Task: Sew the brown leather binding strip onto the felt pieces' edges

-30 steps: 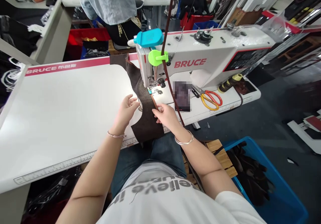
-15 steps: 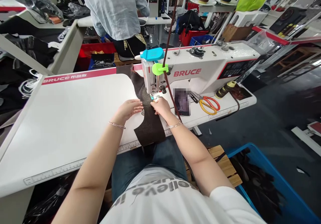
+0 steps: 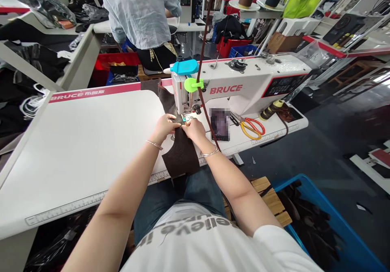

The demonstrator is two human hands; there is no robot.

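A dark brown fabric piece (image 3: pixel 182 156) lies across the sewing machine (image 3: pixel 243 77) bed, running under the needle area and down to the table's front edge. My left hand (image 3: pixel 165 126) is on the fabric's left side, fingers bent and closed on it just left of the presser foot (image 3: pixel 184 118). Close against the foot on the right, my right hand (image 3: pixel 194 130) pinches the fabric's right edge; its fingertips are partly hidden. The two hands nearly meet in front of the needle.
Right of the hands lie a phone (image 3: pixel 219 124), scissors (image 3: pixel 252 128) and a thread cone (image 3: pixel 272 110). A brown strip (image 3: pixel 204 40) hangs before the machine. A blue bin (image 3: pixel 329 231) of dark pieces stands at lower right. Another person (image 3: pixel 138 11) sits beyond the table.
My left hand has moved right and slightly forward, from lying flat with fingers stretched out to closing on the fabric beside my right hand. The right hand stays almost in place.
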